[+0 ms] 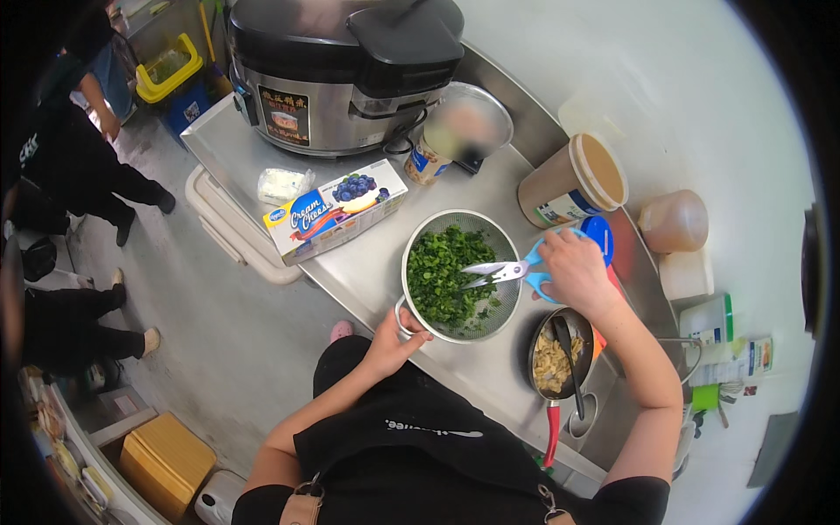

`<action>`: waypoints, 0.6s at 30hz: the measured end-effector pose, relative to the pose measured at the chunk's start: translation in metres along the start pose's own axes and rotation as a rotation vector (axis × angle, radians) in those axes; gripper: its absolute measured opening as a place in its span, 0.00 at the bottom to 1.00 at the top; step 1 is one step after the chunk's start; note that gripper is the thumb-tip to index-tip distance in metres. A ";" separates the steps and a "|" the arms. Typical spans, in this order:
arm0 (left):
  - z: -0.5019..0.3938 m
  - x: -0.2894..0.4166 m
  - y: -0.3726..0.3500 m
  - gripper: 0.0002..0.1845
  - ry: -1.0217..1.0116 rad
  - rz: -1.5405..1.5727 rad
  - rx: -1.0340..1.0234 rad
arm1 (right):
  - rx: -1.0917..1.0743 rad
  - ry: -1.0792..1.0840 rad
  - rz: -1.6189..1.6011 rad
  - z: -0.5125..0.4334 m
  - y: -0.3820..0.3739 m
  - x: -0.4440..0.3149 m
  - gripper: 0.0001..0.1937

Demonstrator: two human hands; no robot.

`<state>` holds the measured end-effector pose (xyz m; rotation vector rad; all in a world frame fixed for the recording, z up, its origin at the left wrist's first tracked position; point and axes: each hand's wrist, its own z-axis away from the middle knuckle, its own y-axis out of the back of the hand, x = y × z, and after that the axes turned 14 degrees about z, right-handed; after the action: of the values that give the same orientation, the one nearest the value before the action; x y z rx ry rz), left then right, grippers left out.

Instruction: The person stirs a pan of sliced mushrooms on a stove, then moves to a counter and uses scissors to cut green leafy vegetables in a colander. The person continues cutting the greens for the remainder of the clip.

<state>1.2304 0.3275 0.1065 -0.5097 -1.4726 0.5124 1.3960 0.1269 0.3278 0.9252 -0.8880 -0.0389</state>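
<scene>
A metal mesh colander (505,315) full of chopped green leaves (446,275) stands on the steel counter in front of me. My left hand (396,344) grips its wire handle and rim at the near left. In my right hand (577,266) are scissors (505,271) with light blue handles, their fingers wrapped through the loops. The blades are spread apart and reach over the leaves, the lower one touching or close above them.
Near my right forearm sits a frying pan (554,361) with cooked pieces and a black utensil. A cream cheese box (335,213), a wrapped white packet (282,186), a large cooker (341,85) and a lidded tub (558,190) surround the colander. People (85,157) stand at left.
</scene>
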 end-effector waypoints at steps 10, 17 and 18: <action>0.016 -0.004 -0.017 0.16 0.034 -0.128 -0.011 | -0.116 -0.076 -0.022 -0.003 -0.046 -0.020 0.17; 0.019 -0.010 -0.015 0.09 0.160 -0.122 -0.133 | -0.053 0.023 -0.250 0.021 -0.009 -0.057 0.16; 0.019 -0.009 -0.014 0.08 0.201 -0.104 -0.124 | -0.091 0.007 -0.226 0.025 -0.003 -0.054 0.20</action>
<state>1.2113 0.3109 0.1087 -0.5625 -1.3354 0.2805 1.3449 0.1295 0.2982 0.9365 -0.7658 -0.2683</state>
